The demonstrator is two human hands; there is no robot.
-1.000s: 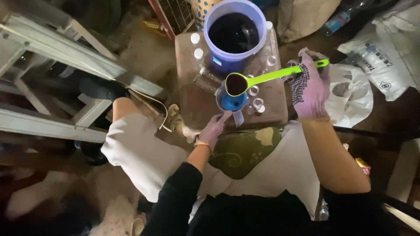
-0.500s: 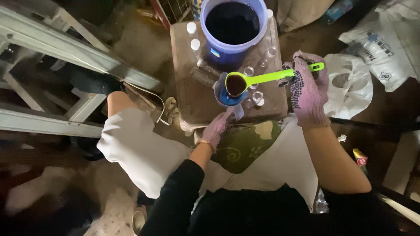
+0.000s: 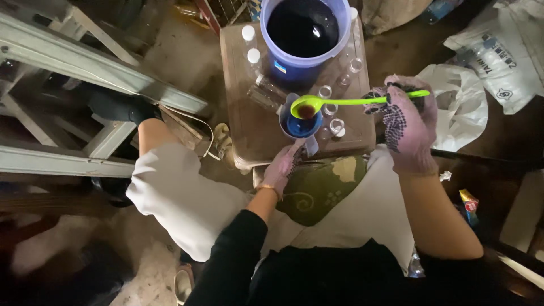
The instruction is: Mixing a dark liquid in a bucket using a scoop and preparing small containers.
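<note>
Gloved right hand grips the green ladle by its handle, bowl tilted over the blue funnel on the small table. Left hand closes around the bottle under the funnel. Behind stands a purple bucket with a small blue-yellow label; white printed bags lie right.

The right hand is tilting the green ladle over the blue funnel; its bowl, brimful 1 second ago, is now showing green inside as the dark liquid is draining, and the handle is levelling out.
</note>
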